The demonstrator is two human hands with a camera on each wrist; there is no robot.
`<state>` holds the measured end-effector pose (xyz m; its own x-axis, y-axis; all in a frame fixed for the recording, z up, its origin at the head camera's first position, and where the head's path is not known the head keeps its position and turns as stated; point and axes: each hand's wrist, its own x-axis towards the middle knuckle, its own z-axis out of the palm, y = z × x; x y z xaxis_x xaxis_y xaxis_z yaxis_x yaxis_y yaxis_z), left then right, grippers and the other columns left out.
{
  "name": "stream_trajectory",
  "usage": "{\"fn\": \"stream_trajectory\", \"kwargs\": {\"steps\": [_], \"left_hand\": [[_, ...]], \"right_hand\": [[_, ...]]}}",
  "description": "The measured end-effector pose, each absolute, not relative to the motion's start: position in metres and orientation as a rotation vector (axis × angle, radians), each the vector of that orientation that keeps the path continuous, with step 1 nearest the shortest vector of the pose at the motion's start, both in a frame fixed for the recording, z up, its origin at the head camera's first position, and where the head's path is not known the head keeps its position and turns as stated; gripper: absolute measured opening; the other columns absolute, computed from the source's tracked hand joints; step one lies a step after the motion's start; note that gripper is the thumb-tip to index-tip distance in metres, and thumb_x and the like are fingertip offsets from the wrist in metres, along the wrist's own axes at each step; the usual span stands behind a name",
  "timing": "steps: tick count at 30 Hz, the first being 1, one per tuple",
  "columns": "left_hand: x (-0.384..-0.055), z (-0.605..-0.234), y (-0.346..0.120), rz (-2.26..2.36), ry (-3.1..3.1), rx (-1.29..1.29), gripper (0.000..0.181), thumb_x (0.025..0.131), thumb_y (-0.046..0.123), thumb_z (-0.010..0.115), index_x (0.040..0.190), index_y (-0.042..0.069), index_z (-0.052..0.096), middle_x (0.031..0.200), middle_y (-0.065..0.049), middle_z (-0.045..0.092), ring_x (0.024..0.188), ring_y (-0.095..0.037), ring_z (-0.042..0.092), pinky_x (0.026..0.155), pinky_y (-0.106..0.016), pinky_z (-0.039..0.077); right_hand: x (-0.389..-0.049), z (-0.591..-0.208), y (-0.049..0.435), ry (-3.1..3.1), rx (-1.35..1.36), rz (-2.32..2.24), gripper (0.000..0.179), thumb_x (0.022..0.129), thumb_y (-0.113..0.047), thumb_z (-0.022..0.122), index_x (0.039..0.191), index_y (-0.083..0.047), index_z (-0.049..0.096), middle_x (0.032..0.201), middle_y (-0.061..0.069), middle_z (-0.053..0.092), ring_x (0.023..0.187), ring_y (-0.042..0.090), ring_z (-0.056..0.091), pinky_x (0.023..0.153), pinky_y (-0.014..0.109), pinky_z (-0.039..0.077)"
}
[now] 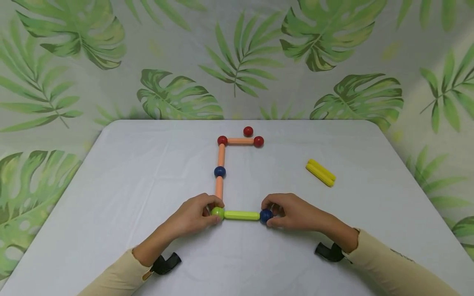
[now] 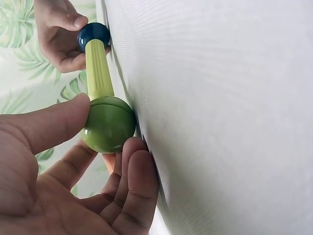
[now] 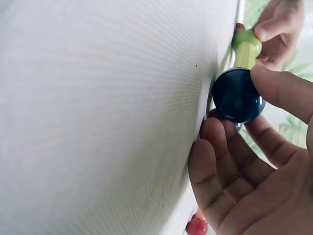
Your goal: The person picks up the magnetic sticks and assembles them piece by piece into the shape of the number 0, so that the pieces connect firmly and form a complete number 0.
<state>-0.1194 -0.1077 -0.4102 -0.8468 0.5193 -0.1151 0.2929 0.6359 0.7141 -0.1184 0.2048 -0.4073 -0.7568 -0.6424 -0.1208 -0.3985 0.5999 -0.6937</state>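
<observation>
My left hand [image 1: 196, 213] grips a green ball [image 2: 110, 125] between thumb and curled fingers, at the near left corner of a chain of rods and balls. A yellow-green rod [image 1: 242, 215] runs from this ball to a dark blue ball [image 3: 238, 95]. Around that blue ball curl the thumb and fingers of my right hand [image 1: 296, 211]. Beyond the green ball, an orange rod [image 1: 219, 187] leads away to a second blue ball [image 1: 220, 171]. From there another orange rod [image 1: 221, 155] reaches a red ball [image 1: 222, 140]. The left fingers partly cover the green ball in the head view.
At the far end, a third orange rod [image 1: 240, 141] lies between the corner red ball and another red ball [image 1: 259, 141]. A loose red ball [image 1: 248, 131] sits just behind it. Two yellow rods [image 1: 320, 172] lie side by side on the white table [image 1: 148, 164], right of the chain.
</observation>
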Motion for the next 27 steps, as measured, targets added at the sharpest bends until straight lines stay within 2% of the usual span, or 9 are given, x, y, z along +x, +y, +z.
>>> {"fn": "stream_trajectory", "kwargs": {"steps": [9, 15, 23, 27], "left_hand": [[-0.117, -0.41, -0.106, 1.023, 2.545, 0.601, 0.028, 0.087, 0.014, 0.074, 0.114, 0.012, 0.068, 0.098, -0.003, 0.065, 0.072, -0.01, 0.054, 0.06, -0.021, 0.046], [-0.117, -0.409, -0.107, 1.027, 2.551, 0.616, 0.028, 0.088, 0.014, 0.074, 0.115, 0.012, 0.068, 0.098, -0.004, 0.065, 0.072, -0.01, 0.053, 0.059, -0.021, 0.045], [-0.118, -0.409, -0.108, 1.029, 2.549, 0.613, 0.028, 0.088, 0.015, 0.074, 0.115, 0.012, 0.068, 0.098, -0.003, 0.065, 0.072, -0.01, 0.053, 0.059, -0.021, 0.045], [-0.118, -0.41, -0.108, 1.027, 2.559, 0.612, 0.028, 0.088, 0.015, 0.074, 0.115, 0.013, 0.068, 0.098, -0.002, 0.066, 0.071, -0.01, 0.052, 0.058, -0.021, 0.044]], "right_hand": [[-0.117, -0.408, 0.205, 2.47, -0.841, -0.937, 0.03, 0.087, -0.019, 0.076, 0.113, -0.014, 0.062, 0.102, -0.005, 0.065, 0.089, 0.01, 0.059, 0.076, 0.022, 0.054], [-0.119, -0.403, 0.21, 2.516, -0.811, -0.887, 0.03, 0.092, -0.026, 0.071, 0.119, -0.016, 0.062, 0.109, -0.006, 0.066, 0.094, 0.008, 0.059, 0.08, 0.023, 0.053], [-0.142, -0.386, 0.244, 2.76, -0.761, -0.853, 0.029, 0.093, -0.018, 0.069, 0.12, -0.008, 0.063, 0.111, 0.006, 0.07, 0.092, 0.013, 0.064, 0.077, 0.024, 0.054], [-0.152, -0.375, 0.268, 2.879, -0.675, -0.798, 0.029, 0.093, -0.014, 0.068, 0.12, -0.005, 0.063, 0.111, 0.011, 0.07, 0.093, 0.018, 0.066, 0.079, 0.032, 0.055]]}}
